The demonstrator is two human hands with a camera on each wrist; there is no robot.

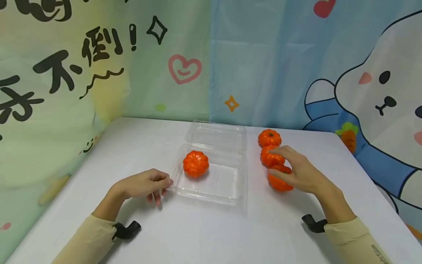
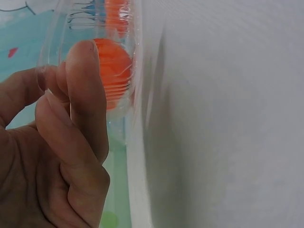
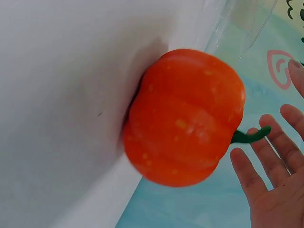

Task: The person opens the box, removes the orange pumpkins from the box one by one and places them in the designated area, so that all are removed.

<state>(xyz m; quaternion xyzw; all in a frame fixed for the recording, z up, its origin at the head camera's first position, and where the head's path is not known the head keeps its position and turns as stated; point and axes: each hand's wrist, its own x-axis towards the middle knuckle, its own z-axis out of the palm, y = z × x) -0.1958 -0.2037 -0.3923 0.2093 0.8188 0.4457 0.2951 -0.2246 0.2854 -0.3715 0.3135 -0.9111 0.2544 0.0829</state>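
A clear plastic clamshell box [image 1: 227, 179] lies with its lid folded back, and one small orange toy pumpkin [image 1: 196, 164] sits in its left part. My left hand [image 1: 143, 185] pinches the box's near left corner between thumb and fingers; the left wrist view shows the fingers [image 2: 85, 99] at the clear rim. To the right of the box, three more pumpkins stand in a row: a far one [image 1: 269, 138], a middle one [image 1: 271, 158] and a near one [image 1: 278, 182]. Over the near two hovers my right hand [image 1: 301, 170], fingers spread, with a green-stemmed pumpkin [image 3: 187, 118] beside them in the right wrist view.
The white table [image 1: 197, 234] carries the box and pumpkins. A printed curtain [image 1: 257, 66] hangs along its far edge and left side. The box's transparent lid [image 1: 217, 135] lies flat towards that far edge. Black wrist mounts [image 1: 126, 230] show at both sleeves.
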